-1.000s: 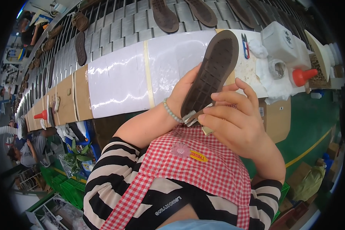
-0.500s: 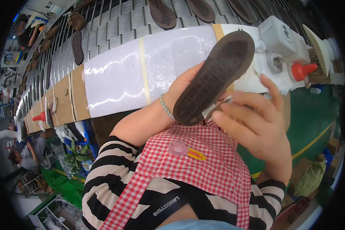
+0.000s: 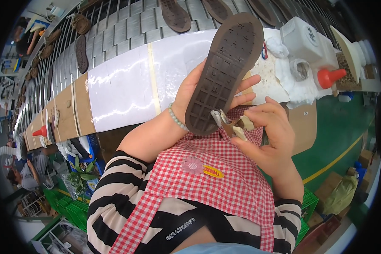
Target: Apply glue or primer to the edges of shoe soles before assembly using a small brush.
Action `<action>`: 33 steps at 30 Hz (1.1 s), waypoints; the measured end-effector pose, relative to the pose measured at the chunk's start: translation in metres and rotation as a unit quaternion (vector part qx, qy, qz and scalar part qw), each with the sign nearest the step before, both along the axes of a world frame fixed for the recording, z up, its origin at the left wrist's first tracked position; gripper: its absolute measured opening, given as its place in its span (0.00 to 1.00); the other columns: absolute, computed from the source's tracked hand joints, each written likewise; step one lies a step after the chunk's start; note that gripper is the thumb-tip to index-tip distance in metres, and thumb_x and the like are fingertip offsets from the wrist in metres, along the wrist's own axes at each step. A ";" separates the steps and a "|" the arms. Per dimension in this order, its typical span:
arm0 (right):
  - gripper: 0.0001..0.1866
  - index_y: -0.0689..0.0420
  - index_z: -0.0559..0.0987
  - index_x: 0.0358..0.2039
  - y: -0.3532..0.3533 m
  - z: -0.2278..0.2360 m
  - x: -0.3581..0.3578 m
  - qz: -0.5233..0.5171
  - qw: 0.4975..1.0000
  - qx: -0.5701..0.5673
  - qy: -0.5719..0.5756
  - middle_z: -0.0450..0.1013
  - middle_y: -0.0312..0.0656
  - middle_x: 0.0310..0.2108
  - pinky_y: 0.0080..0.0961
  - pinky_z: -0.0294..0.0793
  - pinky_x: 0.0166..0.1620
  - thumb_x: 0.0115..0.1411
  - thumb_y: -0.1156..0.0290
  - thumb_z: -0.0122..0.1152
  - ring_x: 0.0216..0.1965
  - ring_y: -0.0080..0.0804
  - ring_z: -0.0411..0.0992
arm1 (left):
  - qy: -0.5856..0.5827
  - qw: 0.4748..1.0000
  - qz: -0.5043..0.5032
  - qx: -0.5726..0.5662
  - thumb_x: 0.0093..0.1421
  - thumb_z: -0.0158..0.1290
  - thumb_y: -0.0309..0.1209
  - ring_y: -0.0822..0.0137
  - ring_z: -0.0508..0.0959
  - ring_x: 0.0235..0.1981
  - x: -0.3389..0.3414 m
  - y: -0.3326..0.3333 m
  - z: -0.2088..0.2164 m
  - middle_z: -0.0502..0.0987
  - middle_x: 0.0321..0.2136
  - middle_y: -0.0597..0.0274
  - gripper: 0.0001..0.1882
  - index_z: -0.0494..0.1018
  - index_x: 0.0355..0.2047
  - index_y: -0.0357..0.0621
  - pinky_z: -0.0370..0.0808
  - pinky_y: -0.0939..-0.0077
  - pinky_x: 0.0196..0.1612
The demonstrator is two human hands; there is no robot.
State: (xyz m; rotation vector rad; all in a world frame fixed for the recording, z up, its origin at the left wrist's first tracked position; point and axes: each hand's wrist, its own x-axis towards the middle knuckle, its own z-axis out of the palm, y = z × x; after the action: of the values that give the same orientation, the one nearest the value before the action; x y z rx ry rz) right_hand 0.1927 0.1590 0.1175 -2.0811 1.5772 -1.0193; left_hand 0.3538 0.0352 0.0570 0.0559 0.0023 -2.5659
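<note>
My left hand (image 3: 190, 86) holds a dark brown shoe sole (image 3: 218, 80) from beneath, its fingers showing past the sole's right side. The treaded face, with square cells toward the near end, is turned up at me. Close to that near end, my right hand (image 3: 273, 135) pinches a small tan tool (image 3: 227, 127) between thumb and finger. Its whitish, ragged tip (image 3: 218, 118) is at the sole's lower right edge; I cannot tell whether they touch. Cream-coloured wraps (image 3: 246, 123) cover the pinching fingertips.
Beyond a white-covered bench (image 3: 118, 93) runs a slatted metal conveyor (image 3: 127, 42) with several soles (image 3: 175, 16) and shoes (image 3: 80, 24). At the right stand white plastic containers (image 3: 300, 37) and a red nozzle (image 3: 331, 78). A red-capped bottle (image 3: 40, 131) lies far left.
The sole has shifted a little left and away, and stands more upright. My right hand has turned and lowered; its raised finger has come down, and the tool shows more clearly.
</note>
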 end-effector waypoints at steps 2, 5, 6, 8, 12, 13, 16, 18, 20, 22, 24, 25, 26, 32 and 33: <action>0.25 0.59 0.80 0.41 -0.001 0.000 -0.001 -0.019 0.999 -0.020 0.024 0.78 0.41 0.34 0.55 0.63 0.63 0.41 0.71 0.78 0.43 0.39 0.76 | 0.008 1.000 -0.014 0.015 0.74 0.33 0.47 0.43 0.56 0.70 0.001 0.001 0.001 0.58 0.67 0.45 0.31 0.55 0.69 0.41 0.61 0.41 0.69; 0.24 0.58 0.80 0.40 -0.005 0.002 -0.003 -0.031 0.997 -0.051 0.050 0.78 0.39 0.34 0.53 0.65 0.60 0.41 0.69 0.79 0.42 0.39 0.76 | -0.012 1.000 -0.012 -0.011 0.74 0.33 0.47 0.43 0.56 0.70 0.002 0.003 0.002 0.58 0.68 0.45 0.31 0.55 0.69 0.41 0.61 0.42 0.69; 0.25 0.57 0.80 0.40 -0.005 0.003 -0.004 -0.026 0.996 -0.062 0.053 0.78 0.38 0.34 0.50 0.68 0.58 0.40 0.68 0.80 0.41 0.40 0.76 | -0.012 1.000 -0.014 -0.012 0.74 0.33 0.47 0.43 0.56 0.70 0.002 0.003 0.004 0.58 0.68 0.45 0.31 0.55 0.69 0.41 0.61 0.42 0.69; 0.24 0.58 0.80 0.39 -0.004 0.002 -0.002 -0.022 0.997 -0.057 0.051 0.78 0.38 0.34 0.52 0.66 0.60 0.41 0.70 0.79 0.41 0.39 0.76 | -0.026 0.999 -0.015 -0.015 0.74 0.32 0.47 0.42 0.56 0.70 0.001 0.005 0.007 0.58 0.67 0.44 0.31 0.55 0.69 0.40 0.62 0.41 0.68; 0.24 0.57 0.80 0.39 -0.010 0.002 -0.007 -0.052 0.992 -0.076 0.086 0.77 0.37 0.31 0.50 0.67 0.58 0.40 0.69 0.80 0.38 0.39 0.75 | -0.045 0.999 -0.015 0.000 0.75 0.31 0.46 0.44 0.63 0.67 0.003 0.006 0.008 0.67 0.62 0.49 0.29 0.61 0.66 0.39 0.71 0.45 0.63; 0.24 0.57 0.80 0.39 -0.011 0.002 -0.008 -0.053 0.992 -0.077 0.086 0.77 0.37 0.31 0.50 0.67 0.58 0.40 0.69 0.80 0.38 0.39 0.75 | -0.018 0.999 -0.027 -0.013 0.75 0.31 0.46 0.44 0.63 0.67 0.004 0.005 0.002 0.67 0.62 0.49 0.29 0.61 0.66 0.40 0.71 0.46 0.63; 0.24 0.57 0.80 0.40 -0.013 0.002 -0.010 -0.096 0.987 -0.112 0.063 0.76 0.36 0.30 0.50 0.67 0.58 0.40 0.70 0.79 0.38 0.38 0.75 | 0.003 0.999 -0.041 -0.030 0.75 0.31 0.46 0.45 0.63 0.67 0.006 0.005 -0.002 0.67 0.62 0.49 0.28 0.61 0.66 0.42 0.72 0.46 0.62; 0.24 0.58 0.80 0.40 -0.012 0.004 -0.011 -0.062 0.993 -0.086 0.054 0.76 0.36 0.29 0.50 0.67 0.58 0.40 0.71 0.79 0.37 0.38 0.75 | -0.005 0.998 -0.044 -0.035 0.75 0.31 0.46 0.45 0.63 0.67 0.007 0.006 -0.002 0.67 0.62 0.49 0.28 0.61 0.66 0.43 0.73 0.46 0.62; 0.24 0.58 0.80 0.40 -0.015 0.003 -0.013 -0.076 0.990 -0.103 0.062 0.75 0.36 0.29 0.50 0.68 0.58 0.41 0.71 0.79 0.37 0.38 0.75 | 0.043 0.997 -0.059 0.004 0.75 0.31 0.46 0.46 0.64 0.67 0.007 0.008 -0.001 0.67 0.62 0.49 0.28 0.61 0.66 0.41 0.70 0.45 0.64; 0.24 0.58 0.80 0.41 -0.019 0.000 -0.020 -0.091 0.986 -0.119 0.072 0.75 0.37 0.29 0.49 0.68 0.58 0.41 0.71 0.78 0.37 0.39 0.75 | -0.018 0.999 -0.042 -0.013 0.75 0.31 0.45 0.46 0.64 0.67 0.004 0.013 0.005 0.67 0.62 0.48 0.28 0.61 0.66 0.40 0.69 0.44 0.65; 0.24 0.58 0.80 0.41 -0.023 -0.004 -0.028 -0.134 0.975 -0.163 0.072 0.75 0.38 0.30 0.49 0.68 0.58 0.41 0.72 0.78 0.37 0.39 0.74 | -0.078 0.996 -0.023 -0.030 0.75 0.31 0.45 0.46 0.63 0.67 0.004 0.015 0.006 0.67 0.62 0.47 0.28 0.61 0.66 0.40 0.67 0.44 0.66; 0.24 0.58 0.80 0.41 -0.022 -0.003 -0.028 -0.137 0.974 -0.165 0.073 0.75 0.38 0.30 0.49 0.68 0.58 0.41 0.72 0.78 0.37 0.39 0.74 | -0.077 0.996 -0.030 -0.030 0.75 0.31 0.45 0.46 0.63 0.68 0.006 0.014 0.004 0.66 0.63 0.46 0.28 0.61 0.66 0.39 0.65 0.43 0.67; 0.23 0.58 0.80 0.41 -0.020 -0.002 -0.028 -0.128 0.979 -0.148 0.055 0.75 0.38 0.31 0.49 0.68 0.58 0.42 0.73 0.77 0.38 0.39 0.74 | -0.075 0.996 -0.036 -0.030 0.75 0.31 0.45 0.46 0.62 0.68 0.007 0.014 0.002 0.65 0.64 0.46 0.29 0.60 0.66 0.39 0.63 0.43 0.68; 0.23 0.58 0.80 0.41 -0.024 -0.004 -0.039 -0.165 0.974 -0.145 0.058 0.76 0.37 0.32 0.48 0.67 0.58 0.42 0.74 0.77 0.39 0.38 0.74 | 0.004 0.997 -0.071 -0.036 0.74 0.30 0.48 0.37 0.58 0.69 0.007 0.015 0.000 0.63 0.66 0.47 0.31 0.57 0.69 0.42 0.62 0.37 0.67; 0.23 0.57 0.80 0.41 -0.026 -0.004 -0.044 -0.182 0.970 -0.153 0.045 0.76 0.37 0.32 0.48 0.66 0.59 0.42 0.73 0.77 0.39 0.38 0.74 | 0.005 0.997 -0.072 -0.038 0.74 0.30 0.48 0.37 0.58 0.69 0.006 0.015 -0.001 0.63 0.66 0.47 0.31 0.57 0.69 0.42 0.62 0.37 0.67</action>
State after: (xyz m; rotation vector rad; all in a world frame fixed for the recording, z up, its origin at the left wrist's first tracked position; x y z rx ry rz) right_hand 0.1488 0.1329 0.1136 -2.0965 2.0095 -1.3858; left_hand 0.3601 0.0499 0.0560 0.0138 -0.0975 -2.7072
